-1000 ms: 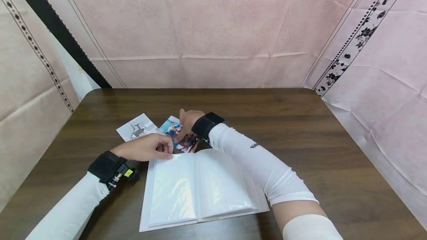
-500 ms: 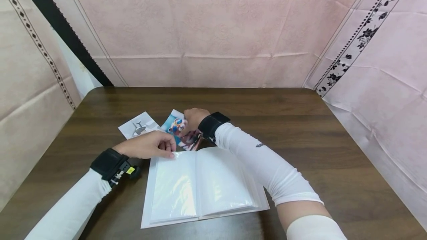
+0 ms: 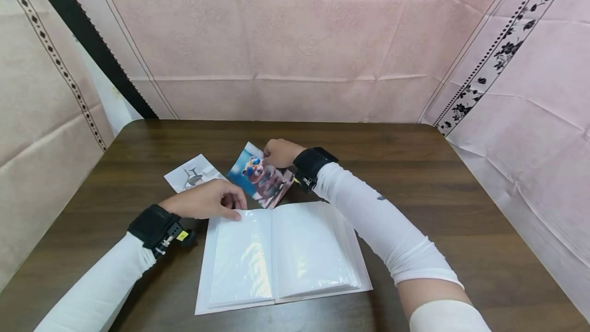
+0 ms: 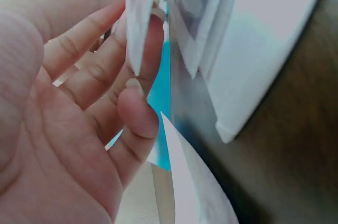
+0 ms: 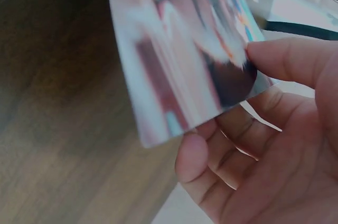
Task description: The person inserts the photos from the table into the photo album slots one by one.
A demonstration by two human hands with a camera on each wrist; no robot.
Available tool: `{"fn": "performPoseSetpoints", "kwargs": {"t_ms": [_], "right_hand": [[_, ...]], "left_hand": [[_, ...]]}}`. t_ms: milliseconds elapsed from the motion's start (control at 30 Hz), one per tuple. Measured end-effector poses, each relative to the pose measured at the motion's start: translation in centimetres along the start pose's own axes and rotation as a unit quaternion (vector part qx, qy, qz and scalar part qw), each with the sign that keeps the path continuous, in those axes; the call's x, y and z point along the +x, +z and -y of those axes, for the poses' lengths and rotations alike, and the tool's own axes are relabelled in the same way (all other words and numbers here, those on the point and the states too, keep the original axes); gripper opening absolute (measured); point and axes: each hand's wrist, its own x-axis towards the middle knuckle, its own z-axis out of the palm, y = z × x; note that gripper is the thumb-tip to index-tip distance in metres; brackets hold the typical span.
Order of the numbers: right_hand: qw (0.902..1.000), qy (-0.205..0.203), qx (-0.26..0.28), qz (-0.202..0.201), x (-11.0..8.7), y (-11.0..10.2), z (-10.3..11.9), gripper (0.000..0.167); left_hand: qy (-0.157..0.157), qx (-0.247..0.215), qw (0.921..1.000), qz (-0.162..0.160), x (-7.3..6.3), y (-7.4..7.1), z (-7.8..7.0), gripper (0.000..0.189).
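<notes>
A photo album [image 3: 315, 250] lies spread on the wooden table, showing glossy clear pockets over white pages. At its top left edge my left hand [image 3: 209, 200] pinches a page; in the left wrist view that clear sleeve [image 4: 136, 39] sits between thumb and fingers. Beyond the album, my right hand [image 3: 283, 153] holds a photo print [image 3: 264, 178] of a cartoon bear with blue goggles, on a teal background. The right wrist view has the thumb on the print's face [image 5: 174, 71] and fingers behind it. Partly behind the left hand lies a pale print [image 3: 191, 172] with a grey figure.
The brown tabletop [image 3: 442, 209] extends around the album on all sides. A pink cloth [image 3: 295, 45] hangs behind its far edge, and patterned cloth hangs at left and right.
My right hand has drawn the bear print up and to the right, uncovering more of its picture. The left hand stays at the page edge.
</notes>
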Motion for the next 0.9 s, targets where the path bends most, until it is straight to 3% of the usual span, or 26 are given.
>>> {"fn": "performPoseSetpoints", "kwargs": {"t_ms": [333, 633, 900], "right_hand": [[0.9976, -0.047, 0.025, -0.043, -0.8, -0.6, -0.3, 0.023], [0.9917, -0.044, 0.085, -0.085, -1.6, -0.1, -0.8, 0.026], [0.984, -0.058, 0.142, -0.09, -2.3, 0.8, -1.0, 0.025]], "left_hand": [[-0.024, -0.005, 0.9997, -0.009, 0.1, 0.2, -0.1, 0.019], [-0.031, -0.032, 0.999, 0.004, 0.2, 0.2, 0.0, 0.026], [-0.041, -0.04, 0.9983, -0.006, 0.3, 0.4, 0.0, 0.026]]}}
